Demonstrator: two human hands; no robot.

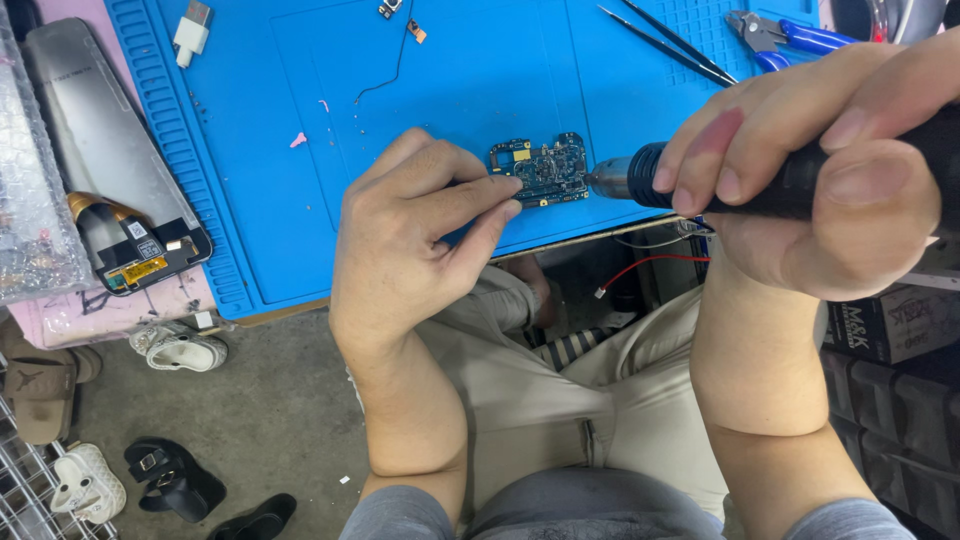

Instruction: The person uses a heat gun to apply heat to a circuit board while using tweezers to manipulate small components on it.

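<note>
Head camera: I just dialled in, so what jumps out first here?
Dead centre, the left hand pinches a small blue circuit board over the near edge of a bright blue work mat. From the right, the right hand holds a black powered tool, tip at the board's right edge. A detached phone screen lies far left.

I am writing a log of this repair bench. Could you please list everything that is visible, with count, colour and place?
circuit board: one, blue, on mat near front edge
work mat: one, blue, on bench
tweezers: one pair, black, mat top right
cutters: one, blue handles, top right
phone screen: one, grey, left of mat
sandals: several, white and black, floor
rotary tool: one, black, tip at board
left hand: pinches board
right hand: grips rotary tool
</note>
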